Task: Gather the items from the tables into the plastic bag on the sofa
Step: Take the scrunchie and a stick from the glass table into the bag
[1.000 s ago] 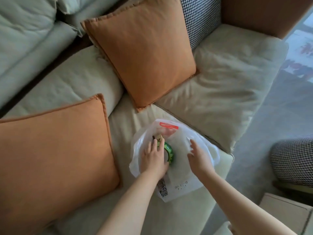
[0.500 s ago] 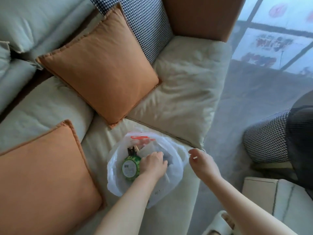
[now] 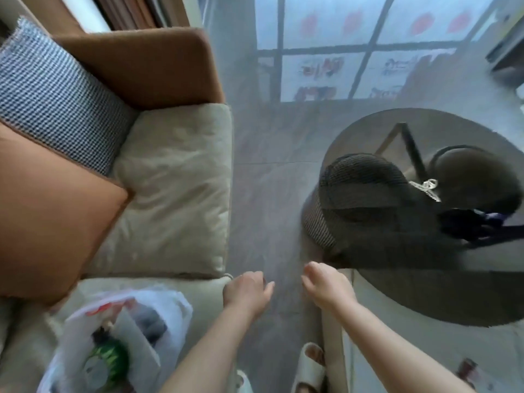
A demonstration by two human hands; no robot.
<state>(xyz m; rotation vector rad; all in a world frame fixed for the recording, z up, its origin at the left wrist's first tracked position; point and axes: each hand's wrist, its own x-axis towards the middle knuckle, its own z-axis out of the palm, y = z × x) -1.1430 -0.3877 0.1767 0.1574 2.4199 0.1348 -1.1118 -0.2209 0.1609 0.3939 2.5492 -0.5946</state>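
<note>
The white plastic bag [image 3: 167, 310] lies open on the sofa seat [image 3: 204, 290] at the lower left. A round green item [image 3: 106, 361] and a dark item show inside it. My left hand [image 3: 245, 290] hangs over the sofa's front edge, right of the bag, fingers loosely curled and holding nothing. My right hand [image 3: 326, 286] is out over the floor, also empty and relaxed. A round dark table [image 3: 425, 302] stands to the right, with a black mesh item [image 3: 365, 199] and black bags on it.
Orange cushion [image 3: 48, 217] and a checked cushion [image 3: 54, 103] lean on the sofa's back. A brown armrest [image 3: 147, 63] is at top. Grey floor [image 3: 266, 194] runs between sofa and table. A pale low table edge [image 3: 397, 336] and my slippered foot [image 3: 309, 370] sit below.
Both hands have left the bag and swung right over the floor. The view has turned from the sofa toward the round table.
</note>
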